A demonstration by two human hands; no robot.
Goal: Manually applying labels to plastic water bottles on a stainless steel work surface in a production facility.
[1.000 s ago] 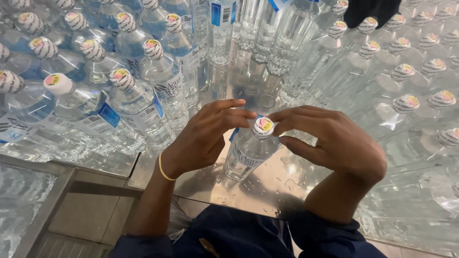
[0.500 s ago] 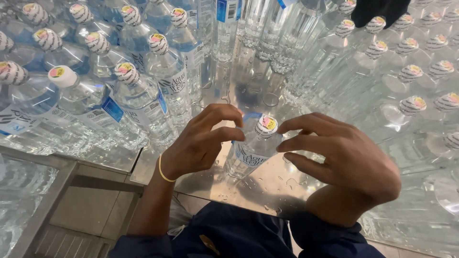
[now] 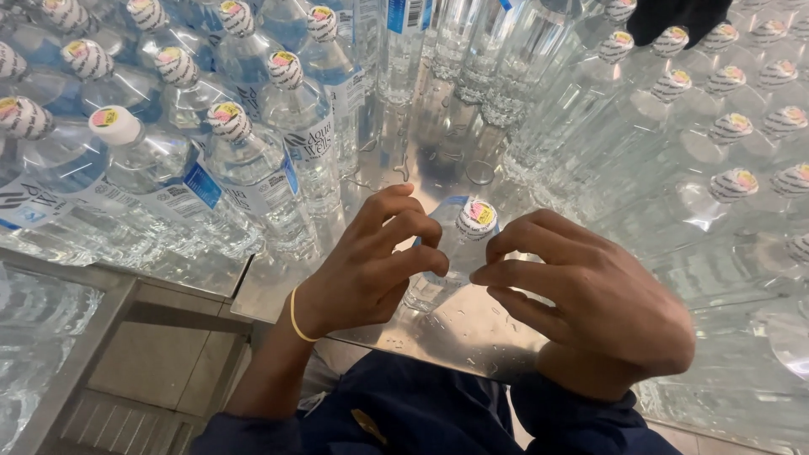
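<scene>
A clear plastic water bottle point(image 3: 459, 244) with a blue-and-white label stands on a wet metal table point(image 3: 472, 329) right in front of me. Its cap point(image 3: 477, 218) wears a striped white shrink seal with a pink and yellow top. My left hand point(image 3: 371, 265), a yellow band on its wrist, wraps its fingers around the bottle's shoulder. My right hand point(image 3: 581, 299) has its fingertips curled against the neck just under the cap.
Many sealed bottles point(image 3: 261, 168) crowd the table's left side, and more point(image 3: 725, 135) fill the right. One bottle has a plain white cap point(image 3: 114, 125). A dark gloved hand point(image 3: 674, 17) of someone else shows at the top right. A grey tiled floor point(image 3: 143, 362) lies below.
Both hands closed in on the bottle: the left fingers slid down around its shoulder and the right fingertips moved in under the cap. The view shifted slightly.
</scene>
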